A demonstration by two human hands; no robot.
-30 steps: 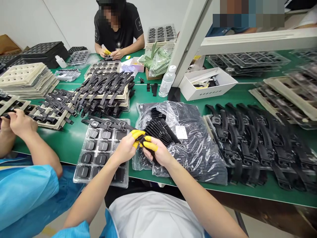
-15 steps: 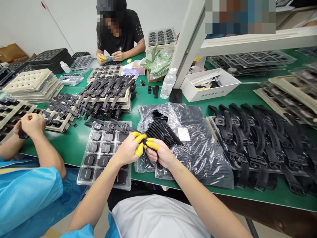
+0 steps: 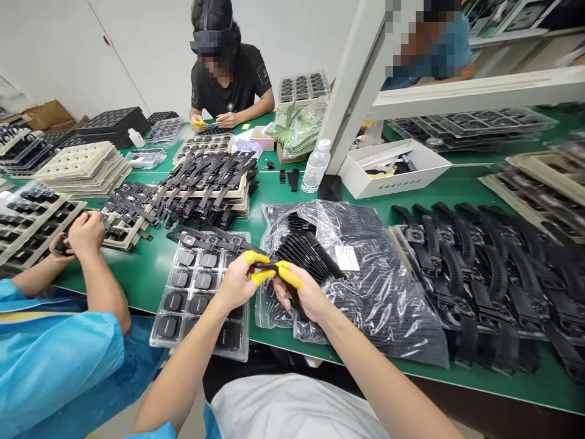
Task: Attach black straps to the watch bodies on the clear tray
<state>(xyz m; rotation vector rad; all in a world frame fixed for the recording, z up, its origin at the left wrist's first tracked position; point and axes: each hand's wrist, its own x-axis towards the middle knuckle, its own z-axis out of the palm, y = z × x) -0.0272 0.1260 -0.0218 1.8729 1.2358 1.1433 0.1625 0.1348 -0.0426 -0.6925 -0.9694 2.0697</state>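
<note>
My left hand (image 3: 239, 281), with yellow finger cots on its fingertips, pinches one end of a black watch (image 3: 266, 266). My right hand (image 3: 304, 288) grips the other end, also in yellow cots, and part of a dark strap shows below its palm. The fingers hide much of the watch. Under and beside my left hand lies a clear tray (image 3: 154, 329) with square black watch bodies in its pockets. Finished-looking strapped watches (image 3: 214, 240) lie across its far edge. Behind my right hand, loose black straps (image 3: 306, 253) poke out of a clear plastic bag (image 3: 388, 323).
Strapped watches (image 3: 475, 250) are stacked on trays at right, others (image 3: 214, 177) at far left. A water bottle (image 3: 316, 166) and white box (image 3: 393, 177) stand behind the bag. A co-worker's hands (image 3: 85, 235) are at left; another person (image 3: 231, 79) sits opposite.
The watch between my hands has turned so that it shows as a thin, level edge. My fingers have shifted their hold, and the whole view has moved slightly.
</note>
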